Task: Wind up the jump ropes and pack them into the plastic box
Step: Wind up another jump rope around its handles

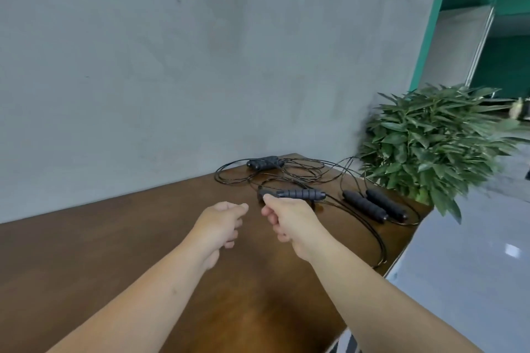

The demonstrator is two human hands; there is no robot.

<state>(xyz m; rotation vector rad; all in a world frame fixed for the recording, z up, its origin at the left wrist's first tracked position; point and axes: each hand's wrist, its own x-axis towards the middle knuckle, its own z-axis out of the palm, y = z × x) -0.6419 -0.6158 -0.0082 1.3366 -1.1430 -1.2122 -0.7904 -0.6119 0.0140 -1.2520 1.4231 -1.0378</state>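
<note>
Brown wood makes up the table (120, 261), and everything else can be placed from it: it stands against a grey wall (200, 51), with a leafy green plant (436, 140) just past its far right corner and a pale grey floor (464, 281) along its right edge. Black jump ropes (289, 170) lie in loose, tangled loops on the far right part of the table top. One pair of black handles (265, 163) sits at the table's far edge near the wall, and two more handles (374, 204) lie side by side close to the right edge, near the plant. One thin cord (378, 238) trails in a long curve toward the near right edge. Between these, a ribbed handle (301, 194) lies across the table, and the right hand (289, 222) grips its left end, fingers curled round it with the thumb on top. The left hand (220, 223) hovers just beside the right hand, above the table's middle, its fingers curled into a loose fist with the thumb tip against the forefinger; whether it pinches a cord I cannot tell. Both bare forearms reach in from the table's near edge.
</note>
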